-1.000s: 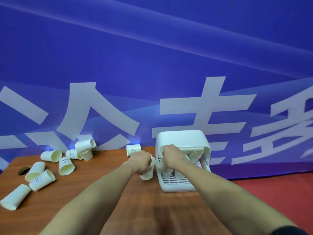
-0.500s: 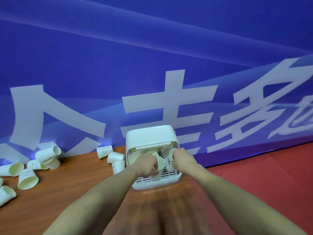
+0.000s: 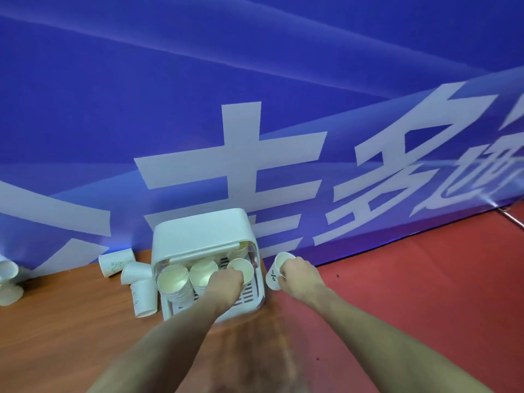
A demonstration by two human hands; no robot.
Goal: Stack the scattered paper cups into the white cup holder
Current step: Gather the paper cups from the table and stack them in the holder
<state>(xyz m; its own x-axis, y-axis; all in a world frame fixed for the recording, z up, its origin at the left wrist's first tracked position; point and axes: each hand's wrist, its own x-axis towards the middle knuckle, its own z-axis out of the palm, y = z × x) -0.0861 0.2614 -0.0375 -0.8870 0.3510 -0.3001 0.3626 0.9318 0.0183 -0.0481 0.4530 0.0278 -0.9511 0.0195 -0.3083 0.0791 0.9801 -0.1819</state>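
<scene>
**Seating a cup in the holder's right slot**

The left hand [image 3: 226,282] reaches into the holder [image 3: 198,234], fingers curled round a cup [image 3: 241,269] at the holder's right side, mouth toward the camera. To the right of the holder, just outside its wall, the right hand [image 3: 300,275] grips a second cup [image 3: 276,272].

To do this well, I would line the cup's base with the stack beneath it, press it straight in until it nests, and only then let go; the second cup can follow.

Two stacks [image 3: 173,280] sit to the left inside the holder. Loose cups [image 3: 136,275] lie left of it on the table [image 3: 71,336]. The fingertips are hidden behind the knuckles, and the holder's roof covers its rear slots.
</scene>
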